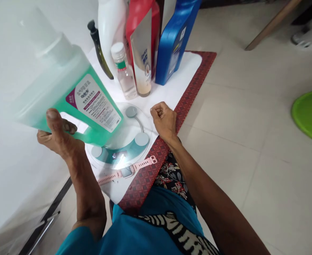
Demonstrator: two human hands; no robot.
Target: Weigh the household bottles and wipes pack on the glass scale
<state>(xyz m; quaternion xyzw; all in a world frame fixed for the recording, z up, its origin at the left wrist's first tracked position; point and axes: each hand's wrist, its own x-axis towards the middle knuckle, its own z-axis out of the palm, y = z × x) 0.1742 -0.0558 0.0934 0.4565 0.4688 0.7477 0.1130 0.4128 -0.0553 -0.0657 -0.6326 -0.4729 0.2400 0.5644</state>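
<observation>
My left hand (62,136) is closed round the handle of a large jug of green liquid (97,95) with a white cap and a printed label. The jug is tilted, its base over a round glass scale (121,157) with a lit display; whether it touches the glass I cannot tell. My right hand (164,120) rests at the red patterned edge of the table, fingers curled into a loose fist, with nothing visible in it. A pink-strapped watch (126,171) lies along the near side of the scale.
Behind the scale stand a small clear bottle (126,79), a beige tube (142,60), a red container (137,17), a blue bottle (173,42), a white bottle (112,28) and a dark slender bottle (100,51). A wall borders the left; a green seat (311,115) is at far right.
</observation>
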